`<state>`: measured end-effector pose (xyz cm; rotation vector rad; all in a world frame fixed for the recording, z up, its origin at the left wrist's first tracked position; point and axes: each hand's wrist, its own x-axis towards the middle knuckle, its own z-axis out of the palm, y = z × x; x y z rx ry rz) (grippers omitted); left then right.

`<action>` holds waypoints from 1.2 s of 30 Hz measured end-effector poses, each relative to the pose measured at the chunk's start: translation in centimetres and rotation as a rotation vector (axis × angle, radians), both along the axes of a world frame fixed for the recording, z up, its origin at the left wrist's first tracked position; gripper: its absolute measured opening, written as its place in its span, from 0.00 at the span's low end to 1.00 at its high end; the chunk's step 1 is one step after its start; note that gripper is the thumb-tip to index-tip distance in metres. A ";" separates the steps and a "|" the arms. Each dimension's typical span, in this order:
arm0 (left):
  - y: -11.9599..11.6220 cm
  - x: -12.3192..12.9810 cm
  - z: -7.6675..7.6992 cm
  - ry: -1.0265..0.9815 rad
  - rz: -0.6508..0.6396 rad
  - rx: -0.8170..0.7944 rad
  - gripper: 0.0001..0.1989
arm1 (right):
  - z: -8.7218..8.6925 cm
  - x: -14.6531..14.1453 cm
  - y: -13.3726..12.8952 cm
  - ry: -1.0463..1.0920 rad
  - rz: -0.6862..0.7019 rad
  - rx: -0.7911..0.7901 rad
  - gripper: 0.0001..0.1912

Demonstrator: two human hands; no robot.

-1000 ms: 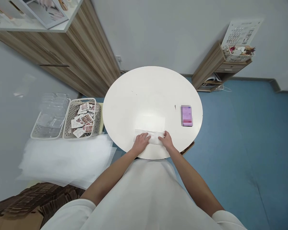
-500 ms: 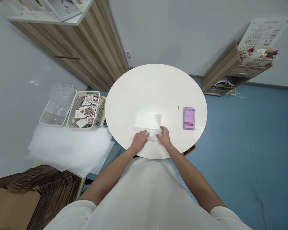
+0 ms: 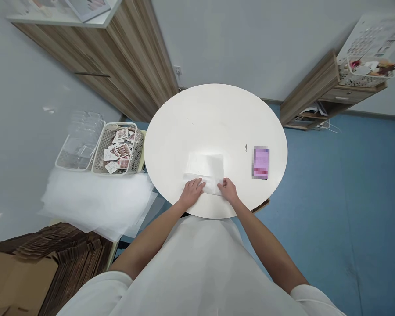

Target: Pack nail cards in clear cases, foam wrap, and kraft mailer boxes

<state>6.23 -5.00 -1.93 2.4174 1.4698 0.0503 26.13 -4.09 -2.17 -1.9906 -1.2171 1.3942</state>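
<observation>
On the white round table a white sheet lies near the front edge, with a folded strip along its near side. My left hand rests on the near left part of the sheet, its fingers spread and flat. At the near right corner my right hand has thumb and fingers closed on the sheet's edge. A pink and purple item, blurred, lies on the table to the right of my right hand.
Left of the table stand a white basket of printed cards and a basket of clear plastic pieces. Thin white sheets lie in front of them, flat brown cardboard nearer. A wooden cabinet stands behind.
My right hand has moved slightly right along the sheet's near side, and its fingers have drawn closer together. My left hand stays in place. The view has shifted a little.
</observation>
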 end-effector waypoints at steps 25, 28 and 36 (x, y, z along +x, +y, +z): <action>0.6 1.4 1.5 0.034 -0.208 -0.066 0.28 | 2.6 -1.4 2.4 -0.108 0.194 0.088 0.19; 0.8 1.2 1.7 0.015 -0.209 -0.097 0.29 | 2.9 -1.8 2.0 -0.386 0.481 0.199 0.24; 0.0 -0.1 0.9 -0.239 0.746 -0.392 0.33 | 2.8 -3.0 2.6 -0.575 0.687 0.181 0.21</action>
